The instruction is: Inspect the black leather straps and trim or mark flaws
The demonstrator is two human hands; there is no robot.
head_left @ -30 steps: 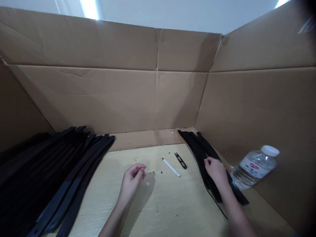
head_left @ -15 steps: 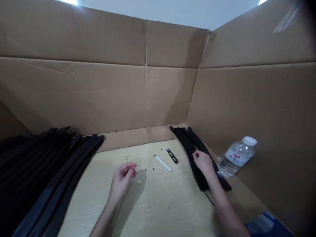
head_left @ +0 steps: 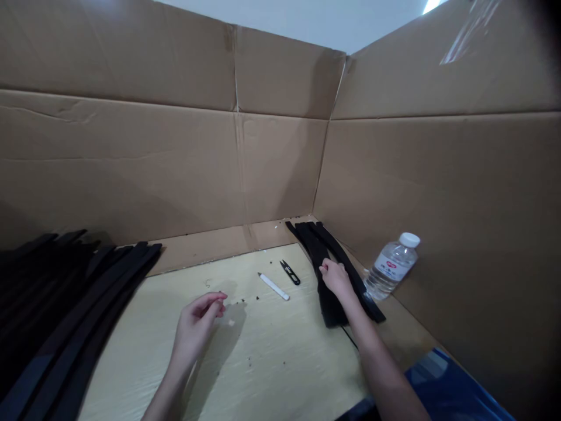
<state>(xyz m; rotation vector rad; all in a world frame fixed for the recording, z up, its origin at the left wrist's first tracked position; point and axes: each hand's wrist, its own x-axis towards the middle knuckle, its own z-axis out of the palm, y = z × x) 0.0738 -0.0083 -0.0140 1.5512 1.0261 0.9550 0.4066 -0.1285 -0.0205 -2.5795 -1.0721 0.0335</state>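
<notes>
My right hand (head_left: 336, 278) rests with curled fingers on a small pile of long black strips (head_left: 310, 240) at the right of the table, closed on the top of the pile. Its fingertips are partly hidden, so how much it pinches is unclear. My left hand (head_left: 199, 320) hovers over the bare tabletop, palm turned inward, fingers loosely bent and thumb near them, with nothing visible in it. Between the hands lie a white pencil-shaped tool (head_left: 274, 286) with a dark tip and black thread snips (head_left: 290, 272).
A large heap of black strips (head_left: 99, 298) covers the left side. A clear water bottle (head_left: 392, 266) stands tilted in view beside the right pile. Cardboard walls (head_left: 280, 158) enclose the table (head_left: 263, 386). Blue plastic (head_left: 456, 392) lies at lower right. Dark crumbs dot the tabletop.
The view has turned a little to the right, so everything appears shifted left. My right hand is still at the right pile; my left hand still hovers over the table.
</notes>
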